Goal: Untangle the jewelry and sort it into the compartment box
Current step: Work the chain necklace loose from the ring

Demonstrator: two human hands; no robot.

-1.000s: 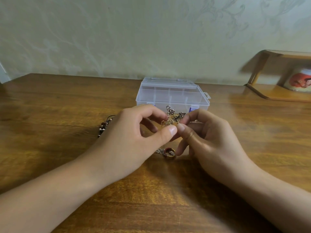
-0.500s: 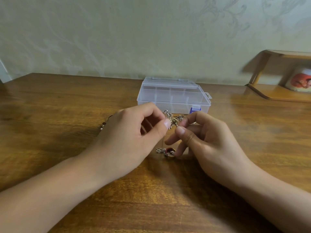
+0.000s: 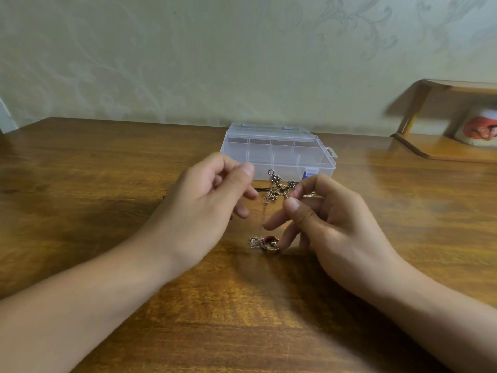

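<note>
While my right hand (image 3: pixel 325 224) pinches the tangled chains (image 3: pixel 279 189) just before the closed compartment box (image 3: pixel 279 152), my left hand (image 3: pixel 209 200) pinches together, whether on a strand I cannot tell. I am mid-untangling, I judge; next comes a gentle pull apart.

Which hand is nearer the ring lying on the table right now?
Right. The right hand has fingertips beside the ring; the left hand is raised, up-left of it.

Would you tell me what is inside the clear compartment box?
Through the closed compartment box, the visible compartments look empty; only dividers show. The raised jewelry tangle and right hand cover its front edge.
</note>
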